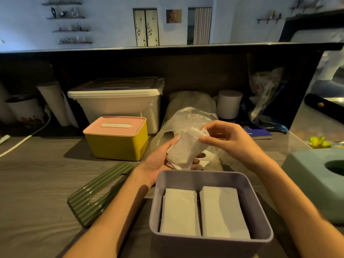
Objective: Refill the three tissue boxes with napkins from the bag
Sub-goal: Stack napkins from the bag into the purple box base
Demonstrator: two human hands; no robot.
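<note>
We see both hands over the worktop (37,183), above the far edge of an open purple box (204,176). Left hand (160,161), palm up, supports a bunch of napkins (184,149); right hand (229,138) pinches its top end. Inside the purple box: two white napkin stacks (204,213) side by side. Clear plastic bag (186,116) lies just behind the hands. Yellow box with pink lid (117,138) sits left of the bag, lid on. Ribbed green lid (100,192) lies flat left of the purple box. Teal box (307,175) at right edge, partly cut off.
</note>
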